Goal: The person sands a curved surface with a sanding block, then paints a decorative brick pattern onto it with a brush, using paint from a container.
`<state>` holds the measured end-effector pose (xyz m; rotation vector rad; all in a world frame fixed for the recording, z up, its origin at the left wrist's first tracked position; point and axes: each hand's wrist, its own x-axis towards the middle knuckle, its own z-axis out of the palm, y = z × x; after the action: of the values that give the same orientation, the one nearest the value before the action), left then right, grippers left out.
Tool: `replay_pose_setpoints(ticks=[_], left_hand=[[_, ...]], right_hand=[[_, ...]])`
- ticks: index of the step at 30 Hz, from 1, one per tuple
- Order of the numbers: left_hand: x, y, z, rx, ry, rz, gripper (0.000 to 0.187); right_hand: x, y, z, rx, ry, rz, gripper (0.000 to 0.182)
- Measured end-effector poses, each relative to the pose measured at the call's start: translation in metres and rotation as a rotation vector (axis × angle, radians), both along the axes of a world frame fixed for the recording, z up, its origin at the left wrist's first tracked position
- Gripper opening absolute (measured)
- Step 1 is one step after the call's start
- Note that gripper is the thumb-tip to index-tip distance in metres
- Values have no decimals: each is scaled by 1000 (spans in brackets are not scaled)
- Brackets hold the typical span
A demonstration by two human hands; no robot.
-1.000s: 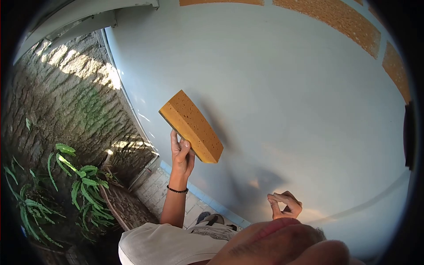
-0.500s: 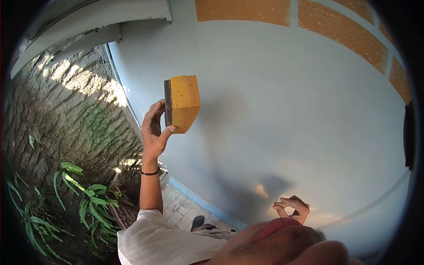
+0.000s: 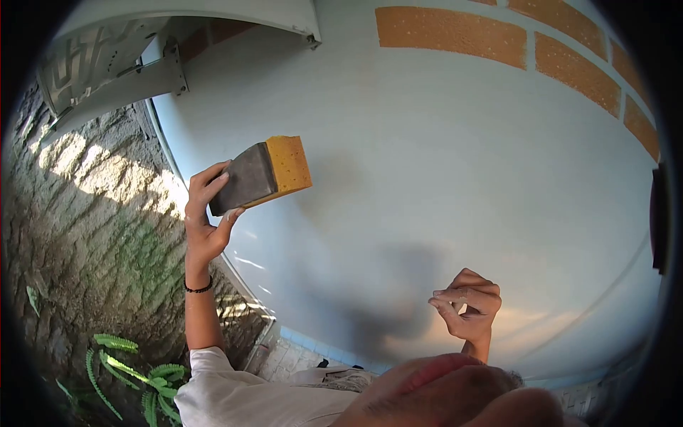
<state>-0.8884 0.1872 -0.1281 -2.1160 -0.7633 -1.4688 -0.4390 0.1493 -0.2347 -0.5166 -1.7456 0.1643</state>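
My left hand [image 3: 206, 217] grips a yellow sponge block [image 3: 290, 165] by its dark grey backing, thumb below and fingers above. The dark flat side is turned partly towards me, and the porous yellow side points right, towards the pale blue-grey wall [image 3: 427, 171]. Lower right, my right hand [image 3: 469, 302] is raised in front of the wall, fingers curled and the thumb tip pressed to a fingertip. Whatever that pinch might hold is too small to make out. Orange brick shapes [image 3: 452, 34] show on the wall's upper part.
A metal bracket-like structure [image 3: 142, 67] juts in at the upper left. Rough rock-like ground or wall [image 3: 85, 213] lies along the left side, with green ferns [image 3: 153, 381] below. Paving [image 3: 284, 361] runs at the wall's foot. A dark object [image 3: 658, 217] stands at the right edge.
My left hand has moved left and turned the sponge block, so its dark backing now shows broadly. My right hand has risen, its thumb and fingertip pressed together. The view has shifted slightly.
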Motion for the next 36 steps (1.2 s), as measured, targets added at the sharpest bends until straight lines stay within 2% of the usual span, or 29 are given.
replay_pose_setpoints(ticks=[5, 8, 11, 16, 21, 25, 31, 36], left_hand=[[-27, 23, 36, 86, 141, 49, 54], [-35, 35, 49, 117, 178, 59, 53], [-35, 37, 55, 146, 200, 63, 55], [-33, 30, 45, 164, 168, 31, 57], [-26, 18, 33, 160, 111, 38, 59], [-18, 7, 48, 203, 140, 111, 62], [-16, -4, 78, 245, 204, 294, 72], [-22, -4, 92, 247, 217, 367, 69]], right_hand=[[-48, -10, 29, 1, -58, -15, 22], [-55, -14, 17, -137, -59, -21, 23], [-61, -12, 24, -45, -102, -18, 22], [-75, -8, 23, 31, -23, -2, 22], [-64, -18, 27, 61, -86, 22, 21], [-36, -21, 49, 127, -140, 169, 22], [-25, -24, 57, 76, -109, 164, 21], [-15, -19, 66, 43, -190, 202, 21]])
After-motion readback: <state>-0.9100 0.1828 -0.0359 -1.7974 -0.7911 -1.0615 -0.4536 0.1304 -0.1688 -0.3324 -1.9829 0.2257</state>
